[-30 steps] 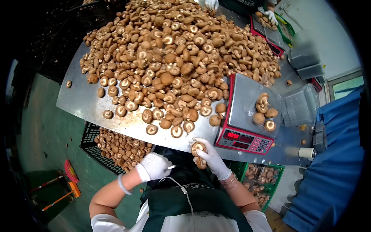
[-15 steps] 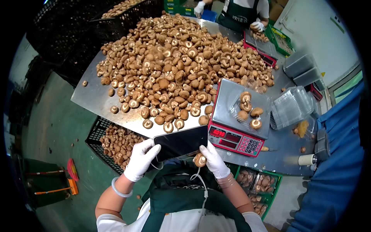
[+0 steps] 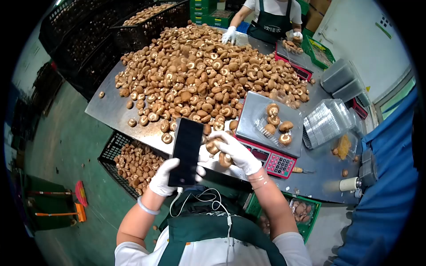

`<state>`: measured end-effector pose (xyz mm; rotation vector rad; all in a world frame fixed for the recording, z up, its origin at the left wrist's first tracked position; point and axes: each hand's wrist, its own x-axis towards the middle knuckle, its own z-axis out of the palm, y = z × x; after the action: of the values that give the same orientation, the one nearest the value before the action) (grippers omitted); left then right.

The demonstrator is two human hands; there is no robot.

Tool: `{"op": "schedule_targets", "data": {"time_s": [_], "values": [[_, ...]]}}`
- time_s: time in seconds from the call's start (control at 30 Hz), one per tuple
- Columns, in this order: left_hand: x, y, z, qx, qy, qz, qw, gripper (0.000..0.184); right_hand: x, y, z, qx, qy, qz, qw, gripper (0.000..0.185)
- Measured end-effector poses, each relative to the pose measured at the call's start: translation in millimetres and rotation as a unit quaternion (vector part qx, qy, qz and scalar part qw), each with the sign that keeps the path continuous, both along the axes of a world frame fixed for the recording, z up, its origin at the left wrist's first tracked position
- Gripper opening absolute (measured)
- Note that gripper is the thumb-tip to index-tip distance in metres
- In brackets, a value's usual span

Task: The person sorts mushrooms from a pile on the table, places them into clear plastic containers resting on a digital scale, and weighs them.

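Note:
My gloved left hand (image 3: pixel 163 178) grips a black phone (image 3: pixel 187 148), which stands lengthwise over the table's front edge with a white cable (image 3: pixel 179 195) at its lower end. Just right of it, my gloved right hand (image 3: pixel 237 155) is closed on shiitake mushrooms: one brown mushroom (image 3: pixel 213 146) at the fingertips and another (image 3: pixel 225 159) lower, by the palm. Beside that hand is a red scale (image 3: pixel 279 165). On its steel plate, a clear plastic tray (image 3: pixel 262 126) holds several shiitakes. Behind the phone spreads a large mushroom pile (image 3: pixel 191 75).
A black crate (image 3: pixel 111 153) of mushrooms stands below the table at left, and a green crate (image 3: pixel 310 224) of packed trays at lower right. Stacked clear trays (image 3: pixel 326 122) and a knife (image 3: pixel 302 170) lie right of the scale. Across the table, a co-worker's gloved hand (image 3: pixel 229 35) touches the pile.
The phone has turned from sideways in both hands to lengthwise in my left hand alone. My right hand has moved up to the table edge with mushrooms. The co-worker's hand has reached onto the pile.

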<state>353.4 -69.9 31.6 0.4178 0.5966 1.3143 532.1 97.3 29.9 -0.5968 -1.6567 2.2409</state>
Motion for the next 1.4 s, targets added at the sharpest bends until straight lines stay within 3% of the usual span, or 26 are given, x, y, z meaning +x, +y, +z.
{"op": "schedule_targets", "data": {"time_s": [0.03, 0.1, 0.17, 0.23, 0.27, 0.3, 0.37, 0.47, 0.5, 0.53, 0.6, 0.73, 0.77, 0.83, 0.9, 1.07, 1.2, 1.27, 1.3, 1.4], "values": [[-7.3, -4.3, 4.6, 0.026, 0.004, 0.052, 0.998, 0.067, 4.4, -2.9, -4.2, -0.001, -0.018, 0.011, 1.0, 0.032], [-26.7, -18.0, 3.5, 0.008, -0.043, 0.207, 0.977, 0.065, 15.8, -12.7, -23.8, 0.151, -0.013, 0.121, 0.981, 0.034], [-54.7, -34.3, -10.5, -0.014, -0.058, 0.329, 0.943, 0.062, 26.1, -24.1, -7.7, 0.127, -0.095, 0.296, 0.942, 0.033], [-92.6, -69.6, -59.1, -0.125, 0.003, 0.377, 0.918, 0.055, 31.7, -43.9, -49.8, 0.293, 0.073, 0.302, 0.904, 0.031], [-99.0, -89.2, -79.6, -0.202, 0.064, 0.385, 0.898, 0.049, 33.7, -48.7, -18.8, 0.142, -0.043, 0.37, 0.917, 0.032], [-100.1, -111.7, -99.8, -0.277, 0.126, 0.39, 0.869, 0.042, 34.8, -52.1, -25.7, 0.194, 0.015, 0.371, 0.908, 0.033], [-90.7, -166.4, -142.8, -0.41, 0.144, 0.272, 0.859, 0.032, 38.7, -53.2, -30.8, 0.225, 0.058, 0.346, 0.909, 0.033], [-42.5, -249.5, -186.0, -0.559, 0.173, 0.055, 0.809, 0.019, 42.7, -47.8, -26.8, 0.177, 0.049, 0.313, 0.932, 0.035], [-34.8, -292.9, -215.6, -0.515, 0.244, -0.076, 0.818, 0.025, 44.8, -45.8, -28.5, 0.178, 0.057, 0.292, 0.938, 0.035], [-28.1, -310.2, -222.1, -0.514, 0.247, -0.072, 0.818, 0.025, 45.8, -43.3, -25.5, 0.197, 0.056, 0.284, 0.937, 0.035], [-9.7, -339.6, -219.8, -0.377, 0.321, -0.114, 0.862, 0.032, 49.8, -41.4, -30.5, 0.152, 0.02, 0.27, 0.951, 0.036], [25.5, -388.7, -182.2, -0.079, 0.434, -0.181, 0.879, 0.066, 52.6, -39.6, -41.7, 0.066, -0.025, 0.248, 0.966, 0.038], [19.5, -396.6, -149.6, -0.204, 0.355, -0.19, 0.892, 0.074, 50.7, -37.6, -41.1, 0.077, -0.014, 0.239, 0.968, 0.038], [-9.1, -416.1, -139.5, -0.026, 0.501, -0.209, 0.839, 0.08, 47.1, -34.5, -42.2, 0.091, -0.004, 0.236, 0.967, 0.038], [4.5, -426.8, -141.1, -0.056, 0.494, -0.203, 0.844, 0.077, 45.2, -33.6, -46.9, 0.053, 0.004, 0.21, 0.976, 0.039], [69.0, -388.1, -172.4, -0.31, 0.476, -0.157, 0.808, 0.066, 38.3, -34.2, -46.0, 0.018, -0.039, 0.173, 0.984, 0.036], [82.4, -352.4, -177.1, -0.36, 0.483, -0.134, 0.787, 0.058, 35.0, -34.7, -61.7, 0.081, -0.015, 0.154, 0.985, 0.035], [73.6, -347.6, -172.1, -0.358, 0.487, -0.14, 0.784, 0.054, 34.3, -37.1, -77.9, -0.124, 0.033, 0.107, 0.986, 0.046], [71.4, -345.3, -169.7, -0.358, 0.487, -0.145, 0.783, 0.052, 34.9, -38.5, -81.1, -0.125, 0.033, 0.107, 0.986, 0.046], [62.1, -335.0, -160.2, -0.334, 0.474, -0.15, 0.801, 0.048, 33.6, -38.1, -96.7, -0.344, 0.052, -0.031, 0.937, 0.05]]}}
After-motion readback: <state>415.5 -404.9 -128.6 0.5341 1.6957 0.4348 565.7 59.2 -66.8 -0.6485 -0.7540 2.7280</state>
